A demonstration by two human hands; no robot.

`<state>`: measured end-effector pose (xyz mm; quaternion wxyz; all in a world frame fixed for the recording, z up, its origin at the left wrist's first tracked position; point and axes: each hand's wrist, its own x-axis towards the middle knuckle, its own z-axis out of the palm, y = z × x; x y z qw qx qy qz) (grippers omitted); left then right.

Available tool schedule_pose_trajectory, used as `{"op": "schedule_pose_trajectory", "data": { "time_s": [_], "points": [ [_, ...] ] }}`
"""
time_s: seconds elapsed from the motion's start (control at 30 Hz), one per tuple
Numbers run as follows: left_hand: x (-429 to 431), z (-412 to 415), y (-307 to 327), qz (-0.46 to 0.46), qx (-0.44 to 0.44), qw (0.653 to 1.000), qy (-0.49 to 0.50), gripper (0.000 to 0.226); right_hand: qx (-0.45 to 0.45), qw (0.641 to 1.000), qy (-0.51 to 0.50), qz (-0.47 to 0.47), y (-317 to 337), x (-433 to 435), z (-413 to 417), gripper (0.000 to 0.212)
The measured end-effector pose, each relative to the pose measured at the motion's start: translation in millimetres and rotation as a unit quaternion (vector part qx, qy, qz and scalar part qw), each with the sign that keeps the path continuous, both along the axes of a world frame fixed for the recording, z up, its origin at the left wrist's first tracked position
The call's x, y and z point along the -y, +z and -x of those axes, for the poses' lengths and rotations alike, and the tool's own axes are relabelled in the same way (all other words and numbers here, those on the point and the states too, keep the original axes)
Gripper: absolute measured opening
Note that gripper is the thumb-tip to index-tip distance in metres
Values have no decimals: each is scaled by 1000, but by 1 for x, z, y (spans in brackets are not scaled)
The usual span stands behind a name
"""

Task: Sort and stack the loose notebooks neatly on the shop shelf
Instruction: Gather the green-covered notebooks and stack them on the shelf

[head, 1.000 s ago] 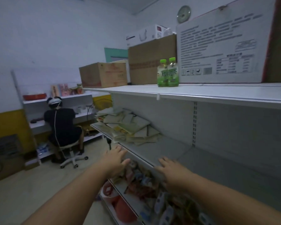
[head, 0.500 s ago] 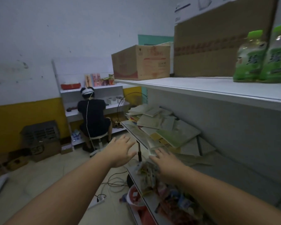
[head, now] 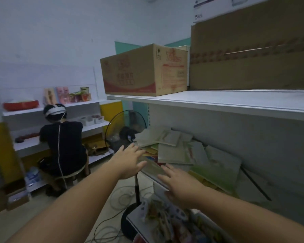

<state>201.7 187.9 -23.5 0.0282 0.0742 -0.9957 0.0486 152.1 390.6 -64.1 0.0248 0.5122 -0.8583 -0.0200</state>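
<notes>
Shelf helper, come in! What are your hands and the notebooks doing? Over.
Left hand, right hand open, empty, held out toward notebooks. Notebooks loose, jumbled on shelf, unstacked. Fan stands at shelf end, near left hand.

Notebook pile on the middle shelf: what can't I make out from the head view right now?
- Notebooks: head view, dim and blurred; cover print unreadable, lower ones buried under upper ones, so no count.
- Left hand, right hand: contact with the pile unclear; the right hand hides part of the shelf front edge.
- Large cardboard box: cut off by the top and right edges.
</notes>
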Motion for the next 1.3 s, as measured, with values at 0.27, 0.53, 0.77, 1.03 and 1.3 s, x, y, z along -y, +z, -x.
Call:
{"op": "schedule_pose_trajectory", "data": {
  "time_s": [0.27, 0.53, 0.77, 1.03, 1.3],
  "points": [
    [77, 71, 9, -42, -4, 999, -31, 57, -32, 994, -60, 82, 19, 77, 75, 51],
    [115, 123, -2, -179, -15, 981, -71, 47, 30, 984, -162, 60, 20, 152, 160, 86],
    [159, 175, 2, -409, -101, 906, -44, 19, -83, 982, -124, 120, 9, 158, 151, 71],
    [181, 224, 0, -620, -3, 780, -79, 14, -128, 821, -133, 540, 9, 150, 179, 33],
    [230, 239, -13, -857, 246, 416, -178, 71, -212, 828, -62, 516, 26, 195, 160, 36]
  ]
}}
